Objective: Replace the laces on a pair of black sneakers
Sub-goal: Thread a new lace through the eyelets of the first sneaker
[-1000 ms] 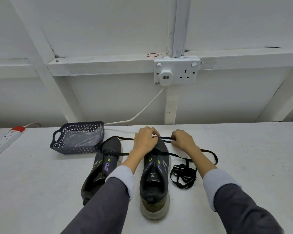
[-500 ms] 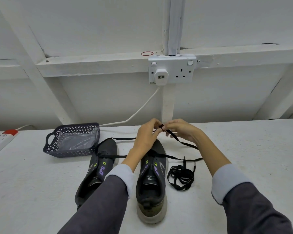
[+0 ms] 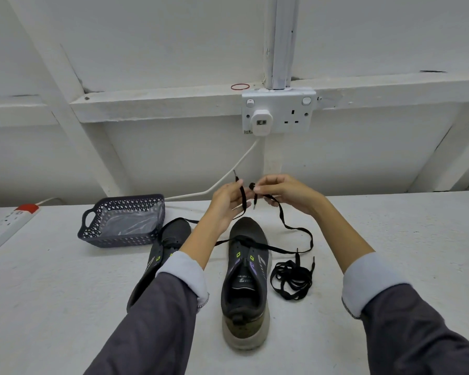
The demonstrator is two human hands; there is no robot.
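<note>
Above the toe of the sneaker point(image 3: 245, 266), I'm pinching one end of the lace point(image 3: 295, 228) in my left hand point(image 3: 226, 204) and the other in my right hand point(image 3: 284, 193), lining the tips up. What I'm watching for: tugging harder on one side is going to slide the lace through the bottom eyelets and leave uneven ends. The slack loop is also drooping close to the bundle point(image 3: 291, 277), where it could tangle. The lace is looking flat, black and limp, crossing only the lowest eyelets of the sneaker standing on the table point(image 3: 65, 307).
</note>
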